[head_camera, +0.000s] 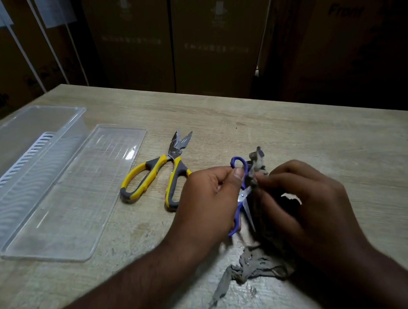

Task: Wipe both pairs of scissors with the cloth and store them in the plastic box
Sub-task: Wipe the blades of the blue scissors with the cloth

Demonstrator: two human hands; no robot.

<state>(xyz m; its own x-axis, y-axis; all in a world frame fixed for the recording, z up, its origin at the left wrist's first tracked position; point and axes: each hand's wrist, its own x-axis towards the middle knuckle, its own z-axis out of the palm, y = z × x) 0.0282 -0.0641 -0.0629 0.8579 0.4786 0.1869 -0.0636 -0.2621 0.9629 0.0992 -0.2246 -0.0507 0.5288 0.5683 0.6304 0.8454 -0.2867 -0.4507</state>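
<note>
Now | left hand [210, 196] is gripping blue scissors [242, 195] | right hand [313, 208] is pinching cloth [256, 173] | yellow scissors [157, 175] are lying on tabletop [296, 128]

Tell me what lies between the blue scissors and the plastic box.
The yellow scissors and the clear lid lie on the table between the blue scissors, held in the left hand, and the box. The box is open on top, so lifting over both clears them.
</note>
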